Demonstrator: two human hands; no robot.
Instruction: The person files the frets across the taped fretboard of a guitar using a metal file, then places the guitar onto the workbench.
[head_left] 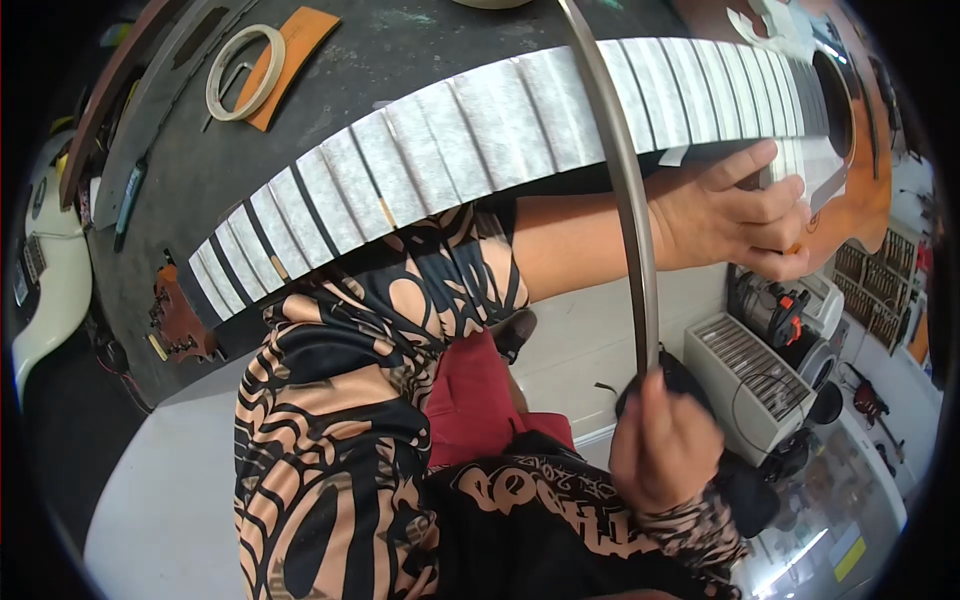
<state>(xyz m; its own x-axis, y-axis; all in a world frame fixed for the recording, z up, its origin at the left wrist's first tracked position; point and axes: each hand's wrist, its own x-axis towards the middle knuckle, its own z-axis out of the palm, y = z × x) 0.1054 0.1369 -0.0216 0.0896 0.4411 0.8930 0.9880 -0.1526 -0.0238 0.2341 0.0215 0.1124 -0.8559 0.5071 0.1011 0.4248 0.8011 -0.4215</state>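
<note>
Grey metal, seemingly bare, fills the grip of the right hand (670,445) at lower centre-right: its fingers are closed round the near end of a long bar (640,260), thumb laid along it. The bar looks stiff, smooth and fairly weighty for its width, so the clenched end is a sensible hold, though its reach could make the far end hard to steady. It runs up to the top edge of the frame, crossing in front of the fretboard; I cannot tell whether it touches.

The left hand (735,220), at right of centre, has its fingers spread and half curled against the guitar (845,235); whether they press or merely rest is unclear.

That guitar stretches from the body at upper right to the headstock (185,310) at lower left. Whitish tape (500,110) covers most of the fretboard between the dark frets. The neck should be rigid, the lacquered body light for its bulk, slippery and easily scratched; best held by the body's edge or beneath the neck.

Farther out, on the dark workbench (420,50), a tape roll (232,113) overlaps an orange strip (300,45) at upper left.
</note>
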